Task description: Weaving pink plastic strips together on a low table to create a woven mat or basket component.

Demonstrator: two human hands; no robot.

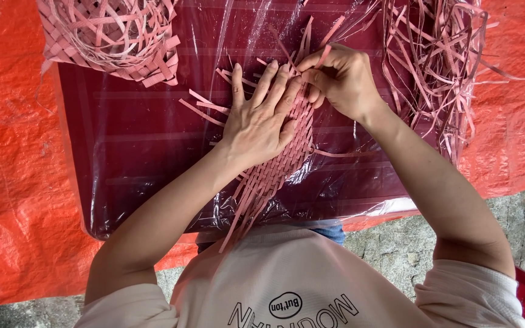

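A partly woven mat of pink strips (274, 173) lies on a dark red board (135, 140) wrapped in clear plastic. My left hand (261, 115) lies flat on the mat, fingers spread, pressing it down. My right hand (341, 79) sits just to the right of those fingertips and pinches a loose pink strip (326, 54) at the mat's far edge. Loose strip ends stick out from the mat toward me and away from me.
A half-made basket of pink strips (113, 36) sits at the board's far left corner. A bundle of loose pink strips (439, 67) hangs over the far right side. An orange tarp (13, 152) lies under the board, with stone floor (390, 243) near me.
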